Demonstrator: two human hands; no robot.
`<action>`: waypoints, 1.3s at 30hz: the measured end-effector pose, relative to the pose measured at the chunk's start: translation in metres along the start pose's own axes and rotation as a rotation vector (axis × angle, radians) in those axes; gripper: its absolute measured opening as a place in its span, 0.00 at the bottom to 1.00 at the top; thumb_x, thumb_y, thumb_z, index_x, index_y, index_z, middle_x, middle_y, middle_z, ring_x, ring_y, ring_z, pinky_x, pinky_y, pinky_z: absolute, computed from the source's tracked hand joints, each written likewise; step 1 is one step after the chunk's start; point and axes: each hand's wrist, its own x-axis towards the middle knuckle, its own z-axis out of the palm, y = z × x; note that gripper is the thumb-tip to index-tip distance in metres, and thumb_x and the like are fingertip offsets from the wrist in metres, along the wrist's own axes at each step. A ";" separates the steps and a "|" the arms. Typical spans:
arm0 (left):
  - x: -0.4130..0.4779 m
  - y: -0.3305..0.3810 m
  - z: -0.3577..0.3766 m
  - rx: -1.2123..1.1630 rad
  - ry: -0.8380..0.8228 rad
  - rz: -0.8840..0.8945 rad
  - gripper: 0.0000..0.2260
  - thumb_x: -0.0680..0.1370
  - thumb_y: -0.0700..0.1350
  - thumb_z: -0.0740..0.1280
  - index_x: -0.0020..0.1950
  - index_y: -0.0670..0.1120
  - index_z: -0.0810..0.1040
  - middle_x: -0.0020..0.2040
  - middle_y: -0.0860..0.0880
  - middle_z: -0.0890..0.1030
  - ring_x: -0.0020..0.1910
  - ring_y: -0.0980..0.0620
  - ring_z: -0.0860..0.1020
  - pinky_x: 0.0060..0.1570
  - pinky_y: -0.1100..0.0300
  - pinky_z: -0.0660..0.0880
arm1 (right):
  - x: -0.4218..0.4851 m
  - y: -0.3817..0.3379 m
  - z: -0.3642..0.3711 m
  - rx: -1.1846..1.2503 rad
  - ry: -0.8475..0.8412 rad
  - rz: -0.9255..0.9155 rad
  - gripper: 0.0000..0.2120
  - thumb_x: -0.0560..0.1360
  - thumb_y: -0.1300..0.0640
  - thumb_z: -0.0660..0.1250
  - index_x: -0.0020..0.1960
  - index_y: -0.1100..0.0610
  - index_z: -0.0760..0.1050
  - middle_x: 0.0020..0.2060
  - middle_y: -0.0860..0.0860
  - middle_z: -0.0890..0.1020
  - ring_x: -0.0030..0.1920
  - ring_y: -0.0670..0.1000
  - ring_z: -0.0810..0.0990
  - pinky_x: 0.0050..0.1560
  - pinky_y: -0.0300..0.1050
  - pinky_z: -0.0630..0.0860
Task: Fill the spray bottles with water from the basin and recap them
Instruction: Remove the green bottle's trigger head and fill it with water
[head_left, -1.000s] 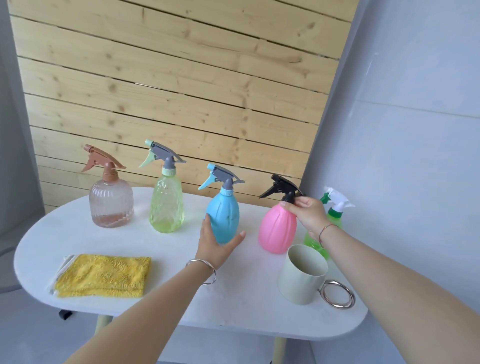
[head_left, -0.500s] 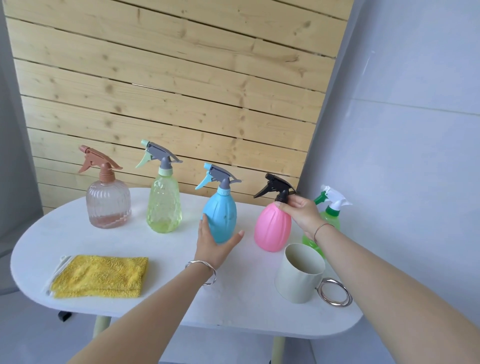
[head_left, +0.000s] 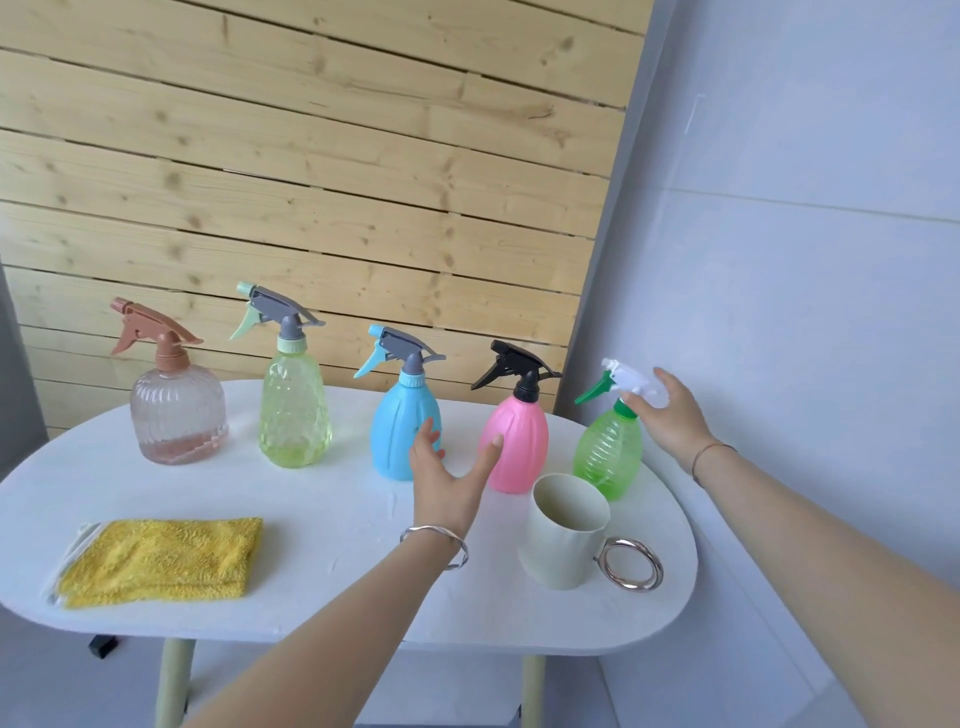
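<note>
Head view: hands (head_left: 442, 480) (head_left: 675, 413) outstretched, uncurled

Five spray bottles are standing in a row along the far side of the table (head_left: 332, 587), left to right: leftmost bottle (head_left: 179, 410), second bottle (head_left: 294, 410), middle bottle (head_left: 397, 431), fourth bottle (head_left: 519, 447), rightmost bottle (head_left: 608, 452). A cloth (head_left: 161, 558) is lying near left. A mug (head_left: 563, 540) is sitting near right, just before the last two bottles.
</note>
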 end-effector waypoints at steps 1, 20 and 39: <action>-0.002 -0.001 0.002 0.002 -0.008 -0.001 0.39 0.72 0.54 0.73 0.77 0.48 0.56 0.70 0.50 0.65 0.66 0.49 0.69 0.59 0.60 0.65 | -0.001 0.005 0.001 0.015 0.000 0.012 0.28 0.75 0.53 0.69 0.71 0.58 0.65 0.70 0.55 0.69 0.70 0.56 0.67 0.66 0.46 0.64; -0.077 0.104 -0.044 0.080 -0.351 0.234 0.44 0.64 0.52 0.80 0.73 0.56 0.59 0.66 0.61 0.66 0.62 0.67 0.67 0.59 0.71 0.65 | -0.128 -0.145 -0.045 0.599 0.062 -0.223 0.12 0.75 0.54 0.69 0.40 0.54 0.68 0.40 0.60 0.82 0.39 0.54 0.81 0.50 0.59 0.79; -0.146 0.130 -0.161 -0.399 -0.525 -0.480 0.30 0.71 0.69 0.61 0.66 0.52 0.76 0.61 0.45 0.80 0.58 0.41 0.80 0.53 0.45 0.79 | -0.254 -0.201 -0.020 0.938 -0.424 -0.076 0.09 0.70 0.49 0.70 0.42 0.56 0.81 0.45 0.49 0.85 0.49 0.49 0.81 0.61 0.51 0.74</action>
